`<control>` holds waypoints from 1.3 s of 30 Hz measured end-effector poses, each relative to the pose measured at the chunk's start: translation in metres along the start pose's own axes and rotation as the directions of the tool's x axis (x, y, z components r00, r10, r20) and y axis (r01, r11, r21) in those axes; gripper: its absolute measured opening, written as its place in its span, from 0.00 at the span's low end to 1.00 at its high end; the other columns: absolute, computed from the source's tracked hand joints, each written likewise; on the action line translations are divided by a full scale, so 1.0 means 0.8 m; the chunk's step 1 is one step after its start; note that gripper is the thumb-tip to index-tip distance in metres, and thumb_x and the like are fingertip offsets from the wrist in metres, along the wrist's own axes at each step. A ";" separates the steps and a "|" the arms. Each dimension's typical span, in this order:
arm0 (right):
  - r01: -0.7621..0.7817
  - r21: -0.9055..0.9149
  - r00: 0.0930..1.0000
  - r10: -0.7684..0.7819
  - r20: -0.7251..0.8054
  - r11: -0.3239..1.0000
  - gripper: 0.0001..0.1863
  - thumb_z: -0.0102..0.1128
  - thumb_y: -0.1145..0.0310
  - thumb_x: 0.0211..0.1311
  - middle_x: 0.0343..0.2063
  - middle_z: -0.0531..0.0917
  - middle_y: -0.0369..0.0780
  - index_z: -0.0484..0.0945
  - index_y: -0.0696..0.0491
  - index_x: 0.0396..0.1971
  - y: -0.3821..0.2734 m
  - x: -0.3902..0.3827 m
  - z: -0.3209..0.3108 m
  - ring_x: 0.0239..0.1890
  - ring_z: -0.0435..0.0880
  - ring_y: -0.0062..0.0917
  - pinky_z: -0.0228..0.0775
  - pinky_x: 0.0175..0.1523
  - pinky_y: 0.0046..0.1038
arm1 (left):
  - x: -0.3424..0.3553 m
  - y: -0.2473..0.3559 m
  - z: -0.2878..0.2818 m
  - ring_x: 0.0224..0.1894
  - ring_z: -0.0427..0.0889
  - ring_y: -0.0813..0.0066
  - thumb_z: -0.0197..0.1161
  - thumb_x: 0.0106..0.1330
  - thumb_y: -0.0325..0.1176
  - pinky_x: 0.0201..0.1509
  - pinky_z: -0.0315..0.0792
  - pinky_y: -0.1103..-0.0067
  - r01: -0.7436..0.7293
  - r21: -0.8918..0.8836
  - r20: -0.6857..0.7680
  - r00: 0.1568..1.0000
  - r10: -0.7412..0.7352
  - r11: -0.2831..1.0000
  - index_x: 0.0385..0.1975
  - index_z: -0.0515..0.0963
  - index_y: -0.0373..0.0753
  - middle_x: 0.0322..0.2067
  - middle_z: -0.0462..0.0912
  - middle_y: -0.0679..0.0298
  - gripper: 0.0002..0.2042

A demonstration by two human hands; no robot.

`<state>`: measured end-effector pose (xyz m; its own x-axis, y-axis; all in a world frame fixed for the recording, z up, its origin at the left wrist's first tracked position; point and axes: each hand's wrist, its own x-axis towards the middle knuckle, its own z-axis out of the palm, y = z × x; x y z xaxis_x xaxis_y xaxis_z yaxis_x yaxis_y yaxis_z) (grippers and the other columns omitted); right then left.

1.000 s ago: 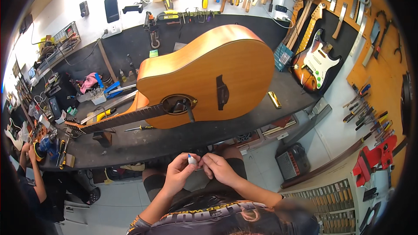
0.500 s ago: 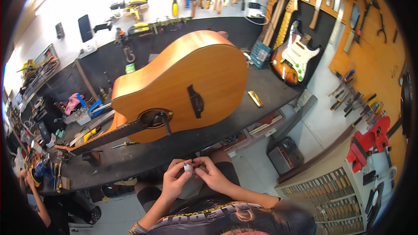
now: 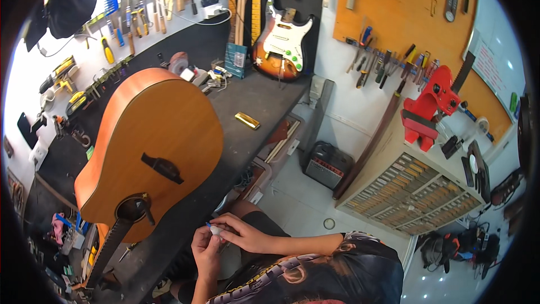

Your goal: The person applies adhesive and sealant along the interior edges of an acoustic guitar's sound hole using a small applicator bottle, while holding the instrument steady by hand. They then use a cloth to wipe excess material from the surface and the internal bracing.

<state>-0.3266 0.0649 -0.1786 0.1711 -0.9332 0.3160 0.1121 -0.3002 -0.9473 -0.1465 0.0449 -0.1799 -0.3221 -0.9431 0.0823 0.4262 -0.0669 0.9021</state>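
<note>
Over my lap, my left hand (image 3: 206, 249) pinches a small white piece with a blue tip (image 3: 216, 229); it looks like a little bottle or tube, too small to make out. My right hand (image 3: 246, 235) reaches across from the right, its fingers closed against the same piece and partly covering it. Beyond my hands, an acoustic guitar (image 3: 185, 118) lies on the dark workbench (image 3: 270, 93) with no strings showing. A black crank-like tool (image 3: 145, 212) stands in its soundhole. Neither hand touches the guitar.
A harmonica-like gold bar (image 3: 247, 120) lies on the bench. A sunburst electric guitar (image 3: 281, 45) stands against the back wall. To the right are a small amplifier (image 3: 327, 166), a drawer cabinet (image 3: 405, 186) and a red clamp-like tool (image 3: 430, 107). Hand tools hang on the orange board (image 3: 388, 11).
My view has swung right, so the bench and guitar sit further left and more cabinet shows. My right hand's fingers have closed in on the white piece; my left hand still holds it.
</note>
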 end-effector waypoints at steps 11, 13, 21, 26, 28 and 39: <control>-0.102 0.019 0.994 0.102 0.030 0.995 0.24 0.57 0.61 0.86 0.56 0.78 0.38 0.69 0.57 0.72 0.005 -0.015 -0.027 0.61 0.77 0.22 0.70 0.68 0.29 | 0.019 -0.024 0.009 0.52 0.90 0.66 0.71 0.77 0.35 0.60 0.84 0.70 0.058 -0.055 0.107 0.993 -0.052 0.997 0.55 0.82 0.30 0.48 0.90 0.55 0.16; -0.154 0.035 0.988 0.154 0.008 0.987 0.25 0.60 0.60 0.85 0.56 0.79 0.38 0.71 0.57 0.70 0.005 -0.017 -0.038 0.62 0.78 0.22 0.70 0.68 0.29 | 0.028 -0.031 0.015 0.53 0.90 0.63 0.70 0.77 0.35 0.61 0.84 0.68 0.073 -0.075 0.141 0.988 -0.062 0.994 0.55 0.82 0.29 0.49 0.90 0.53 0.16; -0.153 -0.010 0.985 0.154 0.080 0.988 0.25 0.64 0.63 0.82 0.58 0.79 0.38 0.72 0.57 0.70 0.012 -0.008 -0.039 0.61 0.80 0.22 0.75 0.66 0.27 | 0.020 -0.031 0.007 0.57 0.88 0.65 0.64 0.82 0.39 0.64 0.81 0.69 0.065 -0.085 0.159 0.986 -0.051 0.994 0.59 0.80 0.31 0.55 0.88 0.54 0.17; -0.264 0.106 0.961 0.252 0.113 0.959 0.24 0.58 0.66 0.85 0.59 0.76 0.38 0.69 0.58 0.73 0.011 -0.003 -0.024 0.58 0.82 0.22 0.77 0.64 0.28 | 0.004 -0.024 -0.013 0.54 0.85 0.63 0.57 0.86 0.43 0.61 0.80 0.63 0.033 -0.107 0.117 0.993 -0.021 0.994 0.61 0.76 0.34 0.52 0.84 0.56 0.18; -0.249 0.109 0.960 0.230 0.160 0.962 0.23 0.56 0.65 0.86 0.59 0.77 0.39 0.69 0.57 0.73 0.020 0.005 -0.014 0.58 0.82 0.23 0.76 0.65 0.28 | -0.006 -0.006 -0.012 0.52 0.84 0.65 0.56 0.86 0.43 0.58 0.80 0.64 0.016 -0.131 0.059 0.998 -0.008 0.991 0.61 0.75 0.35 0.51 0.83 0.57 0.18; 0.015 0.007 0.963 -0.016 0.268 1.000 0.15 0.54 0.70 0.85 0.57 0.78 0.43 0.76 0.61 0.63 0.004 0.058 0.065 0.52 0.85 0.27 0.79 0.59 0.29 | -0.045 0.042 -0.056 0.44 0.78 0.72 0.53 0.87 0.42 0.49 0.73 0.72 -0.130 -0.243 -0.129 0.986 0.101 0.961 0.65 0.71 0.36 0.44 0.79 0.62 0.17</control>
<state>-0.2670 0.0309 -0.1639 0.4249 -0.8413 0.3343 0.1215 -0.3129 -0.9420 -0.0828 0.0622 -0.1716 -0.1657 -0.9791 0.1177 0.6570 -0.0206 0.7536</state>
